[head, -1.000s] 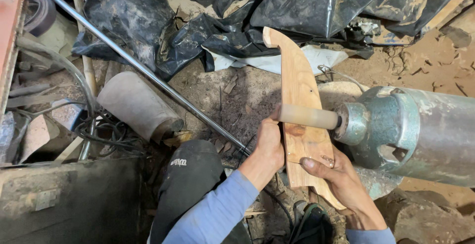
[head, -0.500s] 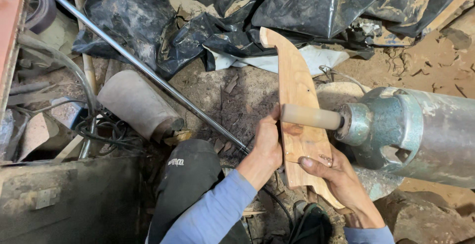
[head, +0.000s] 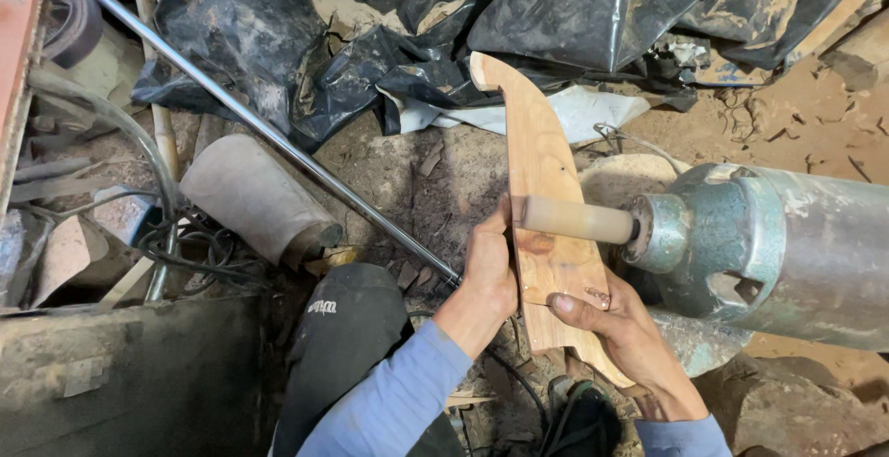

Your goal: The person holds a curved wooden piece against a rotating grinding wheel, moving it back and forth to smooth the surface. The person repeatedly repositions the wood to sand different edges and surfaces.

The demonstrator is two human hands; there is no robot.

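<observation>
A long curved wooden piece [head: 537, 156] with a rounded, hooked far end lies lengthwise away from me. My left hand [head: 489, 276] grips its left edge near the middle. My right hand [head: 619, 327] holds its near end, thumb on top. A tan sanding drum [head: 576, 220] on the shaft of a grey-green motor [head: 769, 244] lies across the wood's top face, between my two hands.
A long metal rod [head: 269, 137] runs diagonally from upper left toward my left hand. A dusty grey cylinder [head: 255, 200] lies left of it, with cables [head: 199, 253] beside. Crumpled black plastic sheeting [head: 444, 31] fills the back. My dark trouser knee [head: 347, 327] is below.
The wooden piece and both hands have shifted slightly, with the drum staying against the wood's face. Otherwise the scene is the same.
</observation>
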